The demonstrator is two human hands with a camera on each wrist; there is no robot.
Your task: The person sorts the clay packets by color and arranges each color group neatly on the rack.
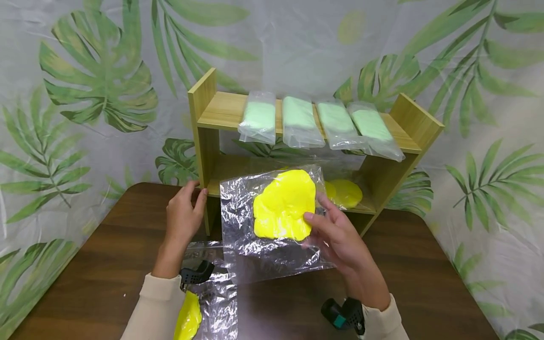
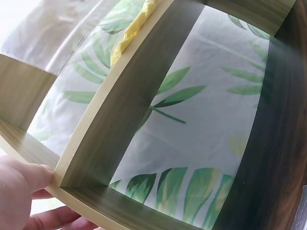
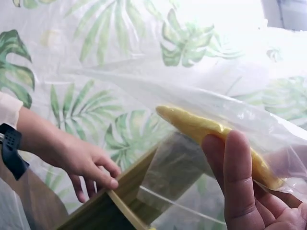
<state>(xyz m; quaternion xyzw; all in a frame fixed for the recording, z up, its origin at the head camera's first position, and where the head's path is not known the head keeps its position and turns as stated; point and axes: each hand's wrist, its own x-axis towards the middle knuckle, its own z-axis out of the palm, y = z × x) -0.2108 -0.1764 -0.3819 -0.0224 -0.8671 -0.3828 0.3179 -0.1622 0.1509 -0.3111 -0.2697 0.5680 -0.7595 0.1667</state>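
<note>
My right hand (image 1: 346, 241) holds up a clear plastic bag (image 1: 238, 212) with a flat, yellow, clay-like lump (image 1: 284, 205) inside. The thumb lies on the front of the lump and the other fingers are behind it. Seen edge-on in the right wrist view, the yellow lump (image 3: 192, 125) is thin and pinched at its lower end. At the left side of a small two-tier wooden shelf (image 1: 203, 151), my left hand (image 1: 183, 210) grips the side panel. The left wrist view shows the thumb (image 2: 36, 176) in front of the panel's edge and fingers behind.
Several clear bags of pale green material (image 1: 299, 113) lie along the upper tier, overhanging its front. Bagged yellow lumps (image 1: 346, 193) lie on the lower tier, partly hidden. Another bag with a yellow lump (image 1: 189, 316) lies on the brown table (image 1: 106, 264). Leaf-patterned cloth (image 1: 297, 42) hangs behind.
</note>
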